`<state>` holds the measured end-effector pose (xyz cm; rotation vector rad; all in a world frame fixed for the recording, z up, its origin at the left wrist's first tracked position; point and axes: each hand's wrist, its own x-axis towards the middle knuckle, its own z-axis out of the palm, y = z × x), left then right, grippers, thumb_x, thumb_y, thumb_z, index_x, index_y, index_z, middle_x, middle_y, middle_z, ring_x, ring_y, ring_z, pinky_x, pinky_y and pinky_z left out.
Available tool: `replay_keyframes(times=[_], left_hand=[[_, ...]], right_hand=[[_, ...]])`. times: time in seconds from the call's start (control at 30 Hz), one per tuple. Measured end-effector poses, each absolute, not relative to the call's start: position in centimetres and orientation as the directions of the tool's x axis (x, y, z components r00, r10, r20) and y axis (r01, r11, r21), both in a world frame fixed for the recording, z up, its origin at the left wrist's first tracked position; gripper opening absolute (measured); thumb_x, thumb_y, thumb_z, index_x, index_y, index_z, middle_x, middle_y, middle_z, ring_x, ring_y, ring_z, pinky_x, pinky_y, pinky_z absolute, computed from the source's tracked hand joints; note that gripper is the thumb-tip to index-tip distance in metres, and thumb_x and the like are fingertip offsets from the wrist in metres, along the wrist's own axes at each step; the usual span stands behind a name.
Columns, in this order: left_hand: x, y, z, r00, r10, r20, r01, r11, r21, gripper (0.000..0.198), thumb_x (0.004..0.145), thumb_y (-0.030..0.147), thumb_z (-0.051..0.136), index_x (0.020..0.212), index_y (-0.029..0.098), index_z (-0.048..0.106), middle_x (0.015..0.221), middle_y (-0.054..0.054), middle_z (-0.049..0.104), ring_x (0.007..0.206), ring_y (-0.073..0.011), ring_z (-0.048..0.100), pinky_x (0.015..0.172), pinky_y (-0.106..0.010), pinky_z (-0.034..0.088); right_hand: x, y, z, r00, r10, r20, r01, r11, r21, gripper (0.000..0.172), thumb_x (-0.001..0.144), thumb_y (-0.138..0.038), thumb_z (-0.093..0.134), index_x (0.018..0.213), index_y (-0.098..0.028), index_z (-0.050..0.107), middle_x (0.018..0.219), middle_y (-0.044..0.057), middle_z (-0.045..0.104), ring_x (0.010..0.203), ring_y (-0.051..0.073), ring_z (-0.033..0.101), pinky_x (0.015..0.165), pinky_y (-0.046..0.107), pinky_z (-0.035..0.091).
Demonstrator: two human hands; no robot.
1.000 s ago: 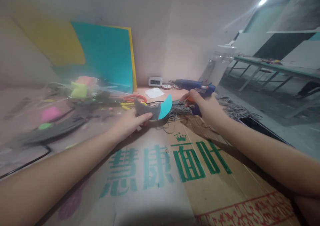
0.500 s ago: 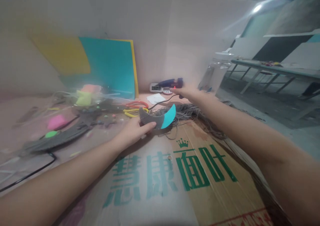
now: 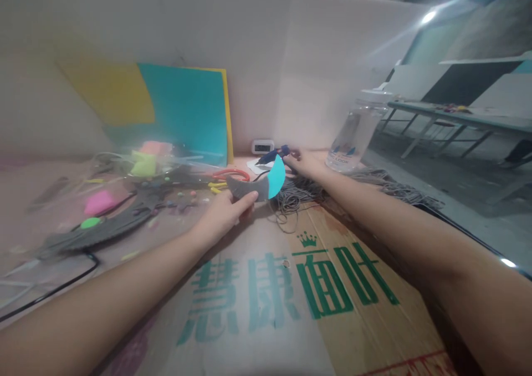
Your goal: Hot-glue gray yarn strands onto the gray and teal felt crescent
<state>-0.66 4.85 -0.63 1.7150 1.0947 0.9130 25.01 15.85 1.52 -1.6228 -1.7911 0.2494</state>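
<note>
Between the thumb and fingers of my left hand [image 3: 226, 212] is a crescent-shaped piece [image 3: 277, 177], grey along most of its curve and bright blue at the right tip. Farther back, my right hand [image 3: 305, 163] has its fingers closed around a dark blue glue gun [image 3: 272, 156], whose nozzle points left. The gun is just above a white paper piece [image 3: 253, 167], partly hidden by the crescent. Under my right wrist lies a tangle of grey cord [image 3: 291, 196].
Red-handled scissors [image 3: 233, 173] and a yellow-handled tool lie behind my left hand. A small digital clock [image 3: 263, 146] stands by the wall. The clear bottle [image 3: 353, 132] is at right. Printed cardboard [image 3: 266, 331] covers the front; colored craft pieces and a dark cable are at left.
My right hand has brought the glue gun lower and slightly left, uncovering the clock. The crescent in my left hand has shifted slightly up and left.
</note>
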Motion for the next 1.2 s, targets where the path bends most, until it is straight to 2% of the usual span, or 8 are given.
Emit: replay_keyframes(times=[0.1, 0.17, 0.23, 0.33, 0.5, 0.73, 0.97, 1.2], left_hand=[[-0.6, 5.0, -0.8, 0.312, 0.941, 0.127, 0.246, -0.209, 0.946, 0.043, 0.086, 0.054, 0.052, 0.066, 0.017, 0.055, 0.060, 0.001, 0.053, 0.053, -0.0114, 0.045, 0.051, -0.023, 0.033], [-0.6, 5.0, -0.8, 0.296, 0.945, 0.140, 0.230, -0.212, 0.950, 0.042, 0.085, 0.054, 0.053, 0.065, 0.017, 0.055, 0.060, 0.000, 0.054, 0.054, -0.0118, 0.046, 0.052, -0.023, 0.035], [-0.6, 4.9, -0.6, 0.280, 0.945, 0.166, 0.215, -0.230, 0.949, 0.042, 0.085, 0.054, 0.053, 0.066, 0.017, 0.055, 0.061, 0.000, 0.054, 0.055, -0.0121, 0.047, 0.053, -0.023, 0.037], [-0.7, 4.3, -0.1, 0.235, 0.950, 0.204, 0.244, -0.261, 0.934, 0.041, 0.085, 0.055, 0.053, 0.068, 0.017, 0.055, 0.062, 0.000, 0.055, 0.054, -0.0119, 0.047, 0.051, -0.023, 0.037], [-0.5, 3.4, 0.7, 0.192, 0.959, 0.206, 0.335, -0.262, 0.905, 0.041, 0.084, 0.055, 0.054, 0.070, 0.017, 0.056, 0.059, 0.001, 0.053, 0.052, -0.0127, 0.048, 0.049, -0.023, 0.037], [-0.5, 3.5, 0.5, 0.171, 0.952, 0.253, 0.340, -0.298, 0.892, 0.033, 0.083, 0.049, 0.059, 0.073, 0.017, 0.058, 0.066, -0.001, 0.061, 0.059, -0.0148, 0.055, 0.055, -0.024, 0.041], [-0.5, 3.3, 0.4, 0.202, 0.930, 0.307, 0.412, -0.365, 0.835, 0.033, 0.084, 0.046, 0.057, 0.070, 0.016, 0.060, 0.069, -0.001, 0.065, 0.064, -0.0163, 0.058, 0.060, -0.026, 0.042], [-0.3, 2.9, 0.4, 0.263, 0.915, 0.306, 0.476, -0.399, 0.784, 0.034, 0.084, 0.049, 0.057, 0.080, 0.016, 0.063, 0.077, -0.003, 0.068, 0.070, -0.0190, 0.060, 0.062, -0.027, 0.042]], right_hand=[[25.2, 12.4, 1.8, 0.088, 0.858, 0.506, 0.785, 0.253, -0.565, 0.038, 0.088, -0.041, 0.055, 0.113, -0.012, 0.058, 0.117, 0.015, 0.063, 0.097, 0.020, 0.059, 0.085, 0.035, 0.046], [24.6, 9.5, 2.1, 0.077, 0.801, 0.594, 0.718, 0.369, -0.590, 0.027, 0.087, -0.037, 0.057, 0.099, -0.013, 0.061, 0.102, 0.010, 0.066, 0.086, 0.018, 0.059, 0.081, 0.033, 0.047], [23.3, 6.7, 2.3, -0.036, 0.861, 0.508, 0.606, 0.423, -0.674, 0.022, 0.088, -0.036, 0.055, 0.090, -0.016, 0.062, 0.087, 0.005, 0.066, 0.075, 0.015, 0.058, 0.074, 0.031, 0.048], [21.0, 3.6, 2.0, -0.228, 0.910, 0.346, 0.406, 0.412, -0.816, 0.023, 0.089, -0.033, 0.055, 0.104, -0.017, 0.062, 0.101, 0.006, 0.068, 0.078, 0.014, 0.061, 0.071, 0.028, 0.049], [19.5, 1.6, 0.5, -0.290, 0.927, 0.239, 0.414, 0.347, -0.842, 0.020, 0.087, -0.027, 0.059, 0.104, -0.016, 0.062, 0.083, 0.003, 0.070, 0.073, 0.014, 0.065, 0.067, 0.027, 0.051], [20.3, 0.9, -0.1, -0.456, 0.764, 0.456, 0.648, 0.636, -0.418, 0.021, 0.094, -0.030, 0.050, 0.096, -0.020, 0.068, 0.091, 0.005, 0.074, 0.081, 0.016, 0.067, 0.073, 0.028, 0.048], [19.9, 0.9, -0.8, -0.668, 0.512, 0.540, 0.653, 0.751, 0.096, 0.030, 0.097, -0.031, 0.042, 0.089, -0.020, 0.068, 0.074, 0.003, 0.072, 0.065, 0.015, 0.063, 0.057, 0.027, 0.040], [20.8, 0.4, 1.5, -0.645, 0.478, 0.597, 0.671, 0.728, 0.142, 0.029, 0.098, -0.030, 0.042, 0.094, -0.019, 0.069, 0.074, 0.003, 0.071, 0.067, 0.014, 0.062, 0.060, 0.026, 0.039]])
